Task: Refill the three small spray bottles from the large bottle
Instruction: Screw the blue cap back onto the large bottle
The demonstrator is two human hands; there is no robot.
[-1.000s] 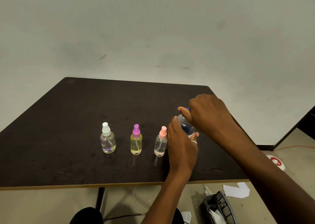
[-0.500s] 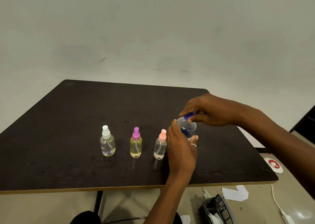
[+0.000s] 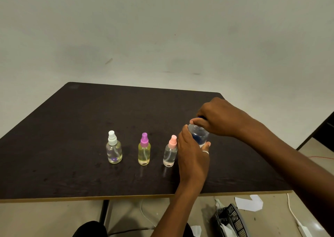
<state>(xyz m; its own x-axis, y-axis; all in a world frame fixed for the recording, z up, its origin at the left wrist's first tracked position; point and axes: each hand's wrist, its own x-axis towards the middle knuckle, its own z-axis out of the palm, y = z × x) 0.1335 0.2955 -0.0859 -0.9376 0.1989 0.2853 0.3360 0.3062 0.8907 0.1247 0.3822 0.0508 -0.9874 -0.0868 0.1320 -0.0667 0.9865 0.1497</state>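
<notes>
Around large bottle (image 3: 199,136), curled hands (image 3: 191,161) (image 3: 218,118)

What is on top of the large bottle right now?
The right hand sits on top of the large bottle, fingers curled round its blue cap; only a sliver of blue shows. Whether the cap is loosened is hidden. The left hand grips the body.

I count three small spray bottles: one white-capped bottle (image 3: 113,149), one purple-capped bottle (image 3: 144,151), one pink-capped bottle (image 3: 170,152). I count one large bottle (image 3: 198,135), one table (image 3: 72,128), two hands, namely left hand (image 3: 193,157) and right hand (image 3: 216,117), one ring (image 3: 206,152), one black basket (image 3: 233,218).
</notes>
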